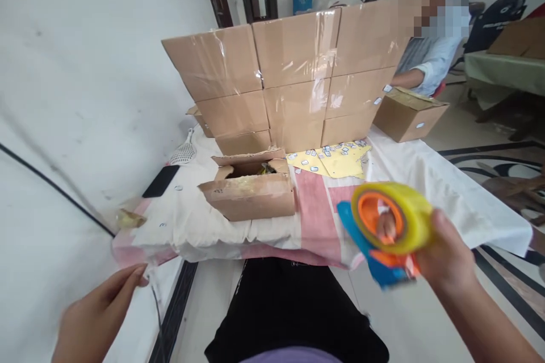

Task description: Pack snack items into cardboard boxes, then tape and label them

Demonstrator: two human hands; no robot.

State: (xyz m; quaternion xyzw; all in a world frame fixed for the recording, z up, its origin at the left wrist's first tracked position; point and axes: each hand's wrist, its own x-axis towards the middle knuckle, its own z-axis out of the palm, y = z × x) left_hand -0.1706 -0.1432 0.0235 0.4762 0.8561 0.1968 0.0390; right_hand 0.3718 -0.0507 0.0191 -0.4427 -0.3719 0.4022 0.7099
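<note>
My right hand (451, 255) is closed around a tape dispenser (377, 258) with a blue and orange body and a thick yellow tape roll (411, 218). It is raised above the front right of the table, slightly blurred. My left hand (102, 309) hangs low at the left, off the table's front edge. Its thumb and fingertips are pinched together, and what is between them is too small to make out. In the middle, an open cardboard box (255, 198) sits on the table, its flaps up and some items dimly visible inside.
Behind the box stands a wall of taped cartons (298, 79). Yellow paper (344, 165) with small labels lies before it. A phone-like black slab (160, 181) and white strainer (184, 153) are at left. Another person's sleeve (440, 71) shows beside a closed carton (406, 116).
</note>
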